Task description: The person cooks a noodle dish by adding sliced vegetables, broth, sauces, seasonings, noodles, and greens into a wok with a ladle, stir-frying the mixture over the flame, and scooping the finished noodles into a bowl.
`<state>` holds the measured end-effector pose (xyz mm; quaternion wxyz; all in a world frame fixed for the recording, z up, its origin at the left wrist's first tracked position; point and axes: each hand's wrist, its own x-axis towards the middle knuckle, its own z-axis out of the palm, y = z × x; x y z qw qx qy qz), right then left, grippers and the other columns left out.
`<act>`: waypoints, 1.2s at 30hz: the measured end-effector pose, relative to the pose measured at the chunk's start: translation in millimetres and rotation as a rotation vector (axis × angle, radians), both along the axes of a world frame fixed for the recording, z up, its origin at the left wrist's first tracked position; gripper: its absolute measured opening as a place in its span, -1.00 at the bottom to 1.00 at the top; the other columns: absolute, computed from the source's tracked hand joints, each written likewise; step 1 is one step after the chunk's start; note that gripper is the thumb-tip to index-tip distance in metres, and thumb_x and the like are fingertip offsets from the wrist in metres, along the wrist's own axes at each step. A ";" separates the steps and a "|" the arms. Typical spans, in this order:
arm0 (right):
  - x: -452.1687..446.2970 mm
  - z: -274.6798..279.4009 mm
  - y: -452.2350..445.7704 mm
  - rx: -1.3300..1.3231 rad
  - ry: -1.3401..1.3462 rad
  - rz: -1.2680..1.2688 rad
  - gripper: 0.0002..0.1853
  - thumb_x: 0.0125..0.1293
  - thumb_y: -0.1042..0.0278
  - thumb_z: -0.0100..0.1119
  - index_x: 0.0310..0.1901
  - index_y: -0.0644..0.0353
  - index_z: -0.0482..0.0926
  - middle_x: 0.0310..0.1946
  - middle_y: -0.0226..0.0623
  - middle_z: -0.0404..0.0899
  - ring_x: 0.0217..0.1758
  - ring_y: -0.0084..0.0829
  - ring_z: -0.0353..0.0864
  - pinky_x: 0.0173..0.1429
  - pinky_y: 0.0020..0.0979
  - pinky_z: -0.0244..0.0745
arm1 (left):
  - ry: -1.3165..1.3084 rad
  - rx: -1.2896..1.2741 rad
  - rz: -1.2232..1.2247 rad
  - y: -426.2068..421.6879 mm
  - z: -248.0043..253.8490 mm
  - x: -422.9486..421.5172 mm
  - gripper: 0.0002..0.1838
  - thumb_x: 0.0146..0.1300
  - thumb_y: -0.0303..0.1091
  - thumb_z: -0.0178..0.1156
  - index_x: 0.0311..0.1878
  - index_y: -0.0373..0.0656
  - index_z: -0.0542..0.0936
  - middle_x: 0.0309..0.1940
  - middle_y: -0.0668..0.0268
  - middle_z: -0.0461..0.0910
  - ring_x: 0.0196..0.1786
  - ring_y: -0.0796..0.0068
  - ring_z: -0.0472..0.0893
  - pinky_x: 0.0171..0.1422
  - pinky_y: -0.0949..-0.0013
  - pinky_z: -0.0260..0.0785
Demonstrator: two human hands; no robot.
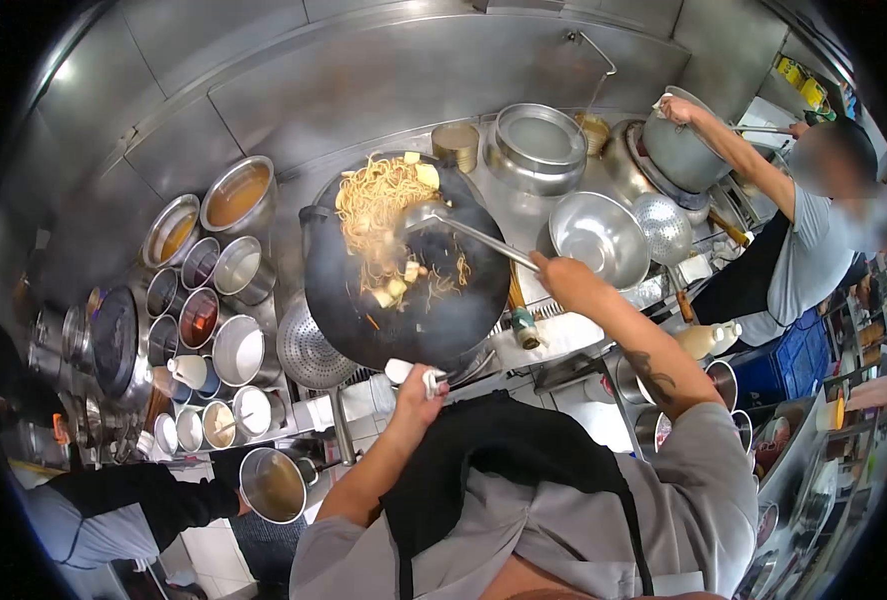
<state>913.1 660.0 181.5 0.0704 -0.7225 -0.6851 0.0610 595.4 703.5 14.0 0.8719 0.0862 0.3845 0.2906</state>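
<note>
A large black wok [344, 310] sits in front of me, with noodles [369, 205] heaped toward its far left side and pale yellow chunks among them. Steam rises over it. My right hand [569, 284] is closed round the handle of a metal ladle [426, 218], whose bowl touches the noodles. At the wok's near rim, my left hand [422, 395] is closed on a white cloth [401, 372]. A perforated strainer [314, 345] lies just left of the wok.
Metal containers of sauces and seasonings [199, 318] crowd the left. An empty steel bowl [599, 240] stands to the right. A co-worker [814, 210] holds a big pot [679, 150] at the back right. Another person's sleeve reaches a saucepan [273, 485] at lower left.
</note>
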 end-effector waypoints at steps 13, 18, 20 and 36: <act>-13.8 -92.3 163.0 -0.023 0.393 -0.339 -0.69 0.21 0.34 0.08 -0.04 0.31 0.47 -0.28 0.19 0.56 -0.20 0.14 0.56 -0.08 -0.07 0.46 | -0.068 -0.060 0.093 137.9 1.5 40.7 -0.93 0.07 -0.37 0.13 -0.46 -0.01 0.43 -0.60 0.39 0.44 -0.54 0.46 0.46 -0.59 0.46 0.24; -76.7 -123.1 145.5 -0.088 0.423 0.025 -0.61 0.25 0.28 0.03 0.08 0.25 0.45 -0.33 0.11 0.59 -0.17 0.04 0.60 -0.11 -0.05 0.48 | -0.002 -0.147 0.008 148.8 -5.1 37.0 -0.95 0.05 -0.45 0.14 -0.45 -0.11 0.46 -0.57 0.29 0.49 -0.50 0.34 0.49 -0.56 0.45 0.29; -58.9 -102.1 105.7 -0.106 0.343 0.166 -0.57 0.24 0.29 0.02 0.14 0.24 0.39 -0.40 0.03 0.59 -0.23 -0.03 0.62 -0.16 -0.10 0.50 | -0.052 -0.127 0.008 151.0 -13.0 33.6 -0.95 0.05 -0.48 0.13 -0.41 -0.13 0.46 -0.52 0.24 0.50 -0.46 0.28 0.50 -0.52 0.43 0.32; -20.7 77.1 -14.1 -0.421 0.422 0.345 -0.64 0.32 0.30 0.01 0.12 0.20 0.40 -0.55 -0.10 0.51 -0.53 -0.18 0.50 -0.34 -0.20 0.41 | 0.025 -0.071 0.081 52.6 93.1 33.0 -0.90 0.30 -0.29 -0.02 -0.28 -0.05 0.45 -0.48 0.36 0.47 -0.51 0.48 0.43 -0.57 0.49 0.22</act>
